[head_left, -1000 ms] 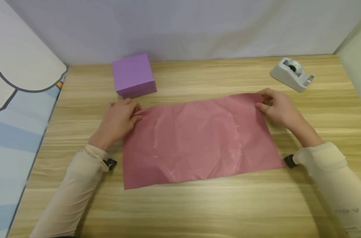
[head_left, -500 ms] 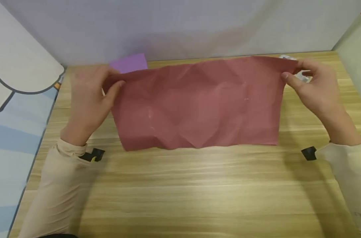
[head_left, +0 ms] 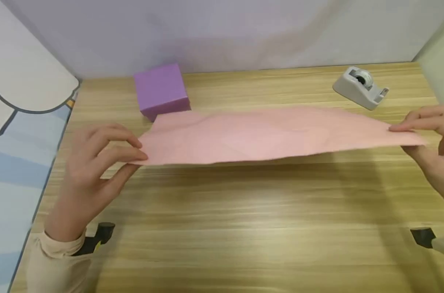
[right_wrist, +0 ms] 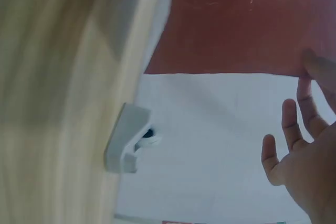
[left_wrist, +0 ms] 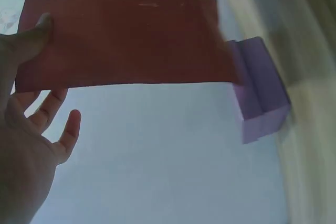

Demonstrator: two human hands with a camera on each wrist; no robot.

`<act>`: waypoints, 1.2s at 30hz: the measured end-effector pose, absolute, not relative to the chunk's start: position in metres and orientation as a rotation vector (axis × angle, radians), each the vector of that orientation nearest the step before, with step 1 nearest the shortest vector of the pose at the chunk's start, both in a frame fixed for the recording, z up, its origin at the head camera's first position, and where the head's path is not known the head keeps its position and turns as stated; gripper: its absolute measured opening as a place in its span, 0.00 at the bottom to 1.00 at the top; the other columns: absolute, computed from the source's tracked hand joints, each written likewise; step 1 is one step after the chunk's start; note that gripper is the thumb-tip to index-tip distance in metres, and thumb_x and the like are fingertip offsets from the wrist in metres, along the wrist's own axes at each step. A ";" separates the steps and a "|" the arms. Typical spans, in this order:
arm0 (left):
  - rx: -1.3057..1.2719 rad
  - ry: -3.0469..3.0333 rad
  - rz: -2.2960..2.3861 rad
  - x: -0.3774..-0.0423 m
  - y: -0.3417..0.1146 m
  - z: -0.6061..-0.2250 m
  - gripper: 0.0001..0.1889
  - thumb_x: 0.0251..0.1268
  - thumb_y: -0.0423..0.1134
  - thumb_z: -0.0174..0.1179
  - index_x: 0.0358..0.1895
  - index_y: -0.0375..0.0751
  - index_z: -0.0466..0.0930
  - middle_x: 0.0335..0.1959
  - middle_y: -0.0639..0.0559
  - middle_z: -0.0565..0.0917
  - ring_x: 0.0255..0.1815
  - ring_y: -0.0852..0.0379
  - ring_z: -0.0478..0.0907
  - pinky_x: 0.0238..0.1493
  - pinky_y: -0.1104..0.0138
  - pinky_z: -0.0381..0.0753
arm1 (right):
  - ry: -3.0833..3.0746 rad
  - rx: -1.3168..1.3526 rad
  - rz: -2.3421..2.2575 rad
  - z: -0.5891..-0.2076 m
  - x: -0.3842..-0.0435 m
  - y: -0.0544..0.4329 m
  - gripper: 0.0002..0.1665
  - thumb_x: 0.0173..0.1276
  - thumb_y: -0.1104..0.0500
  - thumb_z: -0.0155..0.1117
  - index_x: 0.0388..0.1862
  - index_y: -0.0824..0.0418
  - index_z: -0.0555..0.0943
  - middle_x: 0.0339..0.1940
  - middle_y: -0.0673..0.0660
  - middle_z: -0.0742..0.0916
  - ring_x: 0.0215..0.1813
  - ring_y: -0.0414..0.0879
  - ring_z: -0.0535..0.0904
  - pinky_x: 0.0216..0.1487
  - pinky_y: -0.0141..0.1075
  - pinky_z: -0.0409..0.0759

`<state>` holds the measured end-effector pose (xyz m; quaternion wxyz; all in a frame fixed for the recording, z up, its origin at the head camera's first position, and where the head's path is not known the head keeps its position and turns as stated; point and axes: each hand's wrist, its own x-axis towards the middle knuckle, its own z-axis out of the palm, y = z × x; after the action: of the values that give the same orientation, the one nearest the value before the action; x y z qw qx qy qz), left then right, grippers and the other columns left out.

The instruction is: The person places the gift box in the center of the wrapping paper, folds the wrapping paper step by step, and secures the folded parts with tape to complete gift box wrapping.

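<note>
A person's two hands carry a pink sheet (head_left: 251, 136) above the desk (head_left: 243, 244), one hand at each end of the edge nearest the person. The left hand (head_left: 83, 179) has its grip clamped on the left near corner, fingertips over the top and thumb underneath. The right hand (head_left: 440, 165), partly cut off by the edge of the head view, pinches the right near corner in the same way. So the sheet lies between the two grips, its corners inside them and its middle unsupported, sagging a little in the near edge. Holding it by two far-apart corners probably serves to stretch it out flat without creasing it further; thumb and leading fingers seem enough for so thin a thing, and in both wrist views other fingers stand off the surface. Those views show the underside, dark red against the light. A dark shadow on the desk beneath suggests that the near edge is raised, though whether the far edge touches the desk or the purple box (head_left: 161, 88) I cannot tell. The box sits at the back left and a tape dispenser (head_left: 356, 89) at the back right, both beyond the sheet, presumably so that the middle has room for spreading it.
</note>
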<state>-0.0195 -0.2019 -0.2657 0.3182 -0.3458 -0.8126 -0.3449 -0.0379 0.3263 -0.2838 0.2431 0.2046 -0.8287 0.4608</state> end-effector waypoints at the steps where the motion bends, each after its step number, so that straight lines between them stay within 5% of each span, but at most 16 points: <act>1: -0.939 -2.163 -0.884 -0.016 -0.203 -0.270 0.19 0.78 0.48 0.60 0.31 0.39 0.87 0.37 0.39 0.85 0.45 0.35 0.76 0.64 0.63 0.65 | -2.276 0.590 1.241 -0.288 -0.033 0.327 0.30 0.70 0.46 0.71 0.34 0.77 0.87 0.47 0.32 0.84 0.54 0.31 0.74 0.63 0.26 0.65; 4: -1.035 -2.254 -0.798 -0.008 -0.207 -0.284 0.18 0.80 0.47 0.57 0.33 0.43 0.87 0.40 0.43 0.86 0.50 0.37 0.77 0.62 0.59 0.66 | -2.316 0.669 1.156 -0.302 -0.020 0.329 0.40 0.66 0.35 0.67 0.30 0.76 0.85 0.49 0.29 0.83 0.55 0.28 0.73 0.63 0.27 0.60; 7: -1.116 -2.364 -0.724 -0.003 -0.210 -0.297 0.17 0.82 0.49 0.53 0.35 0.46 0.86 0.45 0.47 0.86 0.55 0.40 0.77 0.59 0.53 0.67 | -2.321 0.745 1.075 -0.315 -0.012 0.330 0.39 0.71 0.36 0.64 0.28 0.75 0.85 0.49 0.30 0.83 0.57 0.25 0.73 0.65 0.28 0.59; 12: -1.204 -2.535 -0.695 0.005 -0.211 -0.316 0.17 0.84 0.51 0.48 0.36 0.50 0.80 0.51 0.52 0.84 0.59 0.48 0.77 0.53 0.54 0.71 | -2.365 0.871 0.934 -0.332 -0.001 0.334 0.35 0.82 0.40 0.54 0.27 0.67 0.88 0.37 0.47 0.85 0.58 0.24 0.71 0.64 0.25 0.61; 16: -1.266 -2.649 -0.648 0.009 -0.208 -0.332 0.08 0.75 0.41 0.64 0.35 0.51 0.76 0.52 0.54 0.84 0.58 0.51 0.78 0.51 0.52 0.78 | -2.423 0.944 0.844 -0.345 0.003 0.339 0.34 0.85 0.44 0.47 0.29 0.61 0.91 0.33 0.57 0.85 0.57 0.24 0.70 0.62 0.24 0.60; 20: -1.296 -2.742 -0.632 0.011 -0.204 -0.344 0.14 0.58 0.31 0.73 0.32 0.51 0.75 0.52 0.53 0.84 0.56 0.52 0.79 0.49 0.53 0.81 | -2.514 0.971 0.767 -0.356 0.008 0.343 0.34 0.86 0.41 0.43 0.32 0.53 0.92 0.36 0.53 0.87 0.60 0.24 0.69 0.60 0.24 0.59; 27: -1.252 -2.916 -0.566 0.016 -0.199 -0.349 0.16 0.57 0.36 0.77 0.28 0.53 0.74 0.54 0.51 0.83 0.58 0.51 0.78 0.53 0.53 0.79 | -2.645 0.999 0.680 -0.366 0.011 0.347 0.34 0.86 0.37 0.38 0.36 0.45 0.90 0.41 0.46 0.87 0.59 0.28 0.72 0.58 0.31 0.61; 31: -1.232 -3.008 -0.554 0.017 -0.197 -0.344 0.15 0.56 0.39 0.78 0.29 0.53 0.76 0.57 0.50 0.81 0.61 0.49 0.76 0.54 0.50 0.79 | -2.649 1.066 0.674 -0.371 0.009 0.347 0.34 0.85 0.39 0.37 0.36 0.47 0.89 0.41 0.49 0.88 0.53 0.36 0.76 0.62 0.23 0.63; 34: -1.235 -3.082 -0.561 0.017 -0.197 -0.337 0.16 0.52 0.44 0.81 0.33 0.54 0.79 0.60 0.51 0.78 0.63 0.48 0.74 0.55 0.47 0.79 | -2.717 1.093 0.645 -0.371 0.009 0.349 0.12 0.81 0.56 0.59 0.40 0.46 0.88 0.43 0.49 0.88 0.53 0.38 0.76 0.63 0.18 0.61; 36: -1.251 -3.101 -0.555 0.016 -0.196 -0.332 0.18 0.50 0.46 0.82 0.37 0.54 0.80 0.61 0.51 0.78 0.63 0.48 0.74 0.55 0.46 0.79 | -2.793 1.108 0.627 -0.367 0.009 0.350 0.18 0.65 0.69 0.72 0.44 0.46 0.87 0.46 0.48 0.87 0.54 0.34 0.74 0.62 0.18 0.62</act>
<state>0.0162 -0.1960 -0.3322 -0.1238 -0.3661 -0.9079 -0.1626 0.0094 0.3501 -0.3671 0.0363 0.3607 -0.9094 0.2042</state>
